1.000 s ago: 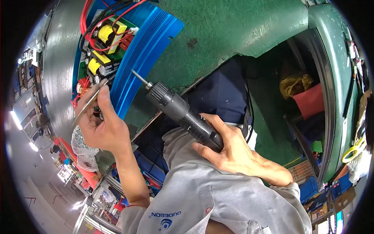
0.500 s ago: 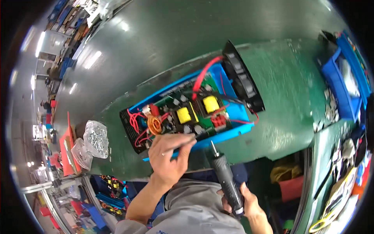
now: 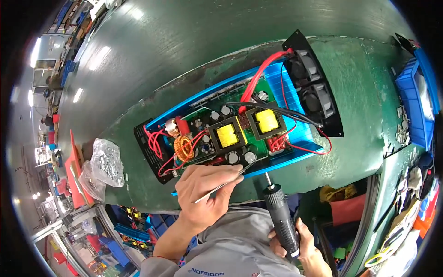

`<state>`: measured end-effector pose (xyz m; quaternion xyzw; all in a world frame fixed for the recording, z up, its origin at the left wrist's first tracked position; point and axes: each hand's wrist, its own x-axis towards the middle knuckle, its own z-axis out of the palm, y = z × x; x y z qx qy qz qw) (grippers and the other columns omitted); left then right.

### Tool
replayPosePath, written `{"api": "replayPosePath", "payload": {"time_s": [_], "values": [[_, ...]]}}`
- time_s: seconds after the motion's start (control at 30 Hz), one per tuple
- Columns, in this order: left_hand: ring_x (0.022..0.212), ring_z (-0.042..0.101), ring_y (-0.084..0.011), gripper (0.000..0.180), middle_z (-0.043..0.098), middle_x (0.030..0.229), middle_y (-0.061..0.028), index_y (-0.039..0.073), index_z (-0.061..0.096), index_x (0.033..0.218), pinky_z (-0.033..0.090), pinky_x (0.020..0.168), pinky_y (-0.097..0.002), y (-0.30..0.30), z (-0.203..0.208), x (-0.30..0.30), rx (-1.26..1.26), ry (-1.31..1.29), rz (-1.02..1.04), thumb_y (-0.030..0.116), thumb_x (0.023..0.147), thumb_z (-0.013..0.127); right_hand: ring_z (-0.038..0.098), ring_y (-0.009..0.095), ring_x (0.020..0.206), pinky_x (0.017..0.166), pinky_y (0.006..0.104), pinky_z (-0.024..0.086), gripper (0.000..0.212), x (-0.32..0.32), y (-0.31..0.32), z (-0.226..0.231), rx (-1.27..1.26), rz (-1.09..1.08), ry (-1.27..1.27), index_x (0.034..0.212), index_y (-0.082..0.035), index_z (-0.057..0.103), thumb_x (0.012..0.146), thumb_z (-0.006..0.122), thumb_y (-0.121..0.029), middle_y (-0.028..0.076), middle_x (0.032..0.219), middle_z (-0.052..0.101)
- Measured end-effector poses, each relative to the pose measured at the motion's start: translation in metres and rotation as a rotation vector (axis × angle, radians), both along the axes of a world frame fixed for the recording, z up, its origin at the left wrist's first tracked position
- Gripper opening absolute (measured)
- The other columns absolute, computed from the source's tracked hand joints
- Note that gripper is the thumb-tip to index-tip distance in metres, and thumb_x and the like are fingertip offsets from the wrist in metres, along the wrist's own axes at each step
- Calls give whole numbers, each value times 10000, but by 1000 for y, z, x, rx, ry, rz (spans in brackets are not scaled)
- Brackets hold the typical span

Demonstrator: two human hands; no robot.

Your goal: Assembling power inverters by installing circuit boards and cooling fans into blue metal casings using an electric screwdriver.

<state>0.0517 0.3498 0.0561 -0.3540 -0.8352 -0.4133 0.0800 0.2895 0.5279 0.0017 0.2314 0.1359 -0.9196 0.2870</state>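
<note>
An open blue metal case [image 3: 284, 161] lies in front of me with a green circuit board inside. Two yellow-wound transformers [image 3: 227, 135] and a copper toroid coil [image 3: 183, 147] sit on the board. My left hand [image 3: 200, 196] pinches a pair of metal tweezers [image 3: 216, 188], whose tips reach the case's near edge by the round capacitors [image 3: 249, 157]. My right hand [image 3: 305, 240] is wrapped round a black electric screwdriver [image 3: 279, 214], its bit pointing up at the near wall. Whether the bit touches the wall I cannot tell.
At the case's right end a black fan panel [image 3: 318, 90] hangs off red and black cables. A black slotted end panel [image 3: 146, 150] closes the left end. Clear plastic bags [image 3: 107, 162] lie at left; a blue bin [image 3: 413, 101] and loose small parts stand at right.
My view has shifted, so the case and fan panel look larger. The tweezer tips and screwdriver bit sit a little farther right in view. Both hands keep their holds.
</note>
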Motion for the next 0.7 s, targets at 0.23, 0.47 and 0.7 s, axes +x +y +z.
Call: {"api": "replayPosePath", "payload": {"time_s": [0.23, 0.47, 0.7], "values": [[756, 712, -225, 308, 777, 924, -89, 61, 630, 1015, 512, 713, -317, -4, -1, 3, -17, -15, -24, -37, 787, 814, 580, 231, 605, 587, 342, 448, 842, 0, -7, 13, 253, 4, -1, 1215, 150, 590, 837, 648, -601, 163, 762, 638], [853, 727, -314, 112, 698, 983, -275, -15, 471, 1082, 565, 763, -339, -5, 9, 2, 303, -292, 48, 36, 1056, 375, 589, 157, 728, 695, 296, 434, 757, -1, -10, 20, 297, 4, 16, 1307, 112, 562, 872, 694, -494, 98, 803, 646], [791, 589, -245, 346, 591, 935, -83, 64, 723, 1091, 485, 673, -355, -3, 41, -3, -369, 72, -42, 54, 748, 764, 597, 157, 755, 713, 293, 450, 953, 3, -12, 16, 352, -2, -17, 1368, 85, 523, 983, 296, -756, 98, 844, 663]]}}
